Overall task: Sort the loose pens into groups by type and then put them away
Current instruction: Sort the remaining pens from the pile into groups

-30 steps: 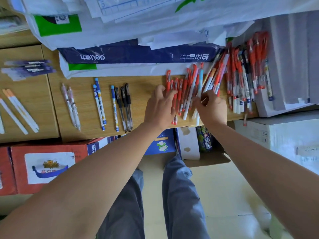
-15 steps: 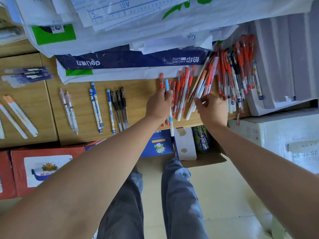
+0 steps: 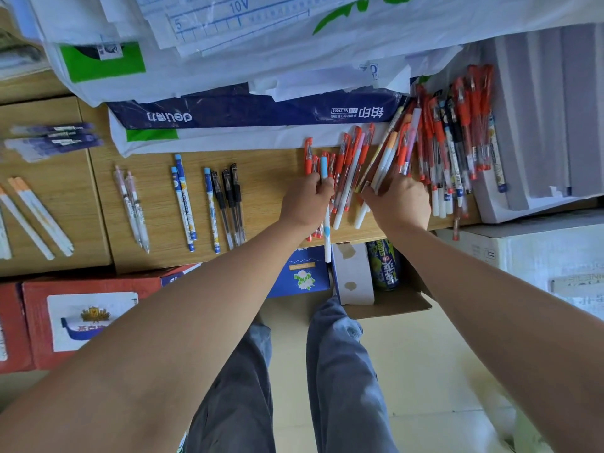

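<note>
My left hand (image 3: 305,204) grips a white pen with a light blue cap (image 3: 324,170), upright over the row of red pens (image 3: 343,165) on the wooden desk (image 3: 271,178). My right hand (image 3: 397,204) rests on slanted pens with orange and pink caps (image 3: 389,155), fingers curled among them. A large unsorted heap of red, black and white pens (image 3: 457,135) lies to the right. Sorted groups lie to the left: black pens (image 3: 230,204), blue-capped patterned pens (image 3: 183,201), clear pinkish pens (image 3: 132,207), orange-capped white pens (image 3: 36,214) and purple pens (image 3: 54,138).
Paper reams and plastic-wrapped sheets (image 3: 248,109) crowd the desk's back. A stack of grey-white boxes (image 3: 539,125) stands at the right. Below the desk edge sit a red carton (image 3: 81,308), a blue box (image 3: 304,276), an open cardboard box (image 3: 392,302) with a can (image 3: 384,266).
My left hand has picked the blue-capped white pen out of the red row and lifted it. My right hand has shifted slightly within the slanted pens.
</note>
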Available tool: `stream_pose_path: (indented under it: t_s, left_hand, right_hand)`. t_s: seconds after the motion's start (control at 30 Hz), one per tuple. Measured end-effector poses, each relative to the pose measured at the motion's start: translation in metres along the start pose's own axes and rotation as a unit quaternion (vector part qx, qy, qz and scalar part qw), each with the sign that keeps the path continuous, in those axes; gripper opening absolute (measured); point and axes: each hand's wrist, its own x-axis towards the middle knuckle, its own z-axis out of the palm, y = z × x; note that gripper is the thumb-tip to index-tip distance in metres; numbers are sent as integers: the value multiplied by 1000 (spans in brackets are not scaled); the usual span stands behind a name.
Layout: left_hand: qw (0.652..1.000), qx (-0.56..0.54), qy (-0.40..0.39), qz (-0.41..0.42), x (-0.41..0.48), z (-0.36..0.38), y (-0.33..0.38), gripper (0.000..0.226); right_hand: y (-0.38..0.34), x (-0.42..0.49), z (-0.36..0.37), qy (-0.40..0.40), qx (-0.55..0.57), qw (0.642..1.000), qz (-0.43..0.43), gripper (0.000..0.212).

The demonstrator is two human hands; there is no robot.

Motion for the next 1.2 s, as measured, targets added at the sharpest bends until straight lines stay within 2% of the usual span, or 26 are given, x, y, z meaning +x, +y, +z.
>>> stream_pose_path:
  t_s: [0.1, 0.23, 0.37, 0.53, 0.73, 0.83, 0.93, 1.07, 1.2]
  left_hand:
    - [1000, -7, -9, -6, -1, 0, 1, 34]
    - [999, -19, -24, -9, -2, -5, -1, 33]
    - [998, -45, -32, -29, -3, -9, -5, 30]
    - [992, -93, -41, -69, -9, -17, 4, 27]
    - [982, -176, 11, -67, -18, -39, 12, 26]
    - [982, -170, 46, -61, -24, -54, 6, 31]
    - [976, -201, 44, -64, -34, -71, -9, 29]
    - [968, -234, 59, -74, -50, -101, -33, 32]
    - [968, -230, 78, -57, -67, -129, -62, 38]
  right_hand:
    - [-3, -4, 2, -3, 8, 1000, 10, 37]
    - [-2, -2, 5, -49, 60, 997, 21, 35]
    - [2, -7, 0, -108, 125, 985, -48, 34]
    - [7, -22, -14, -142, 107, 977, -121, 38]
    - [-15, -42, -31, -278, 117, 942, -144, 29]
    - [-33, -56, -33, -345, 103, 921, -151, 29]
    - [-53, -68, -30, -385, 121, 904, -143, 30]
    - [-84, -85, -18, -396, 77, 896, -186, 32]
    - [-128, -108, -1, -385, 125, 893, -197, 35]
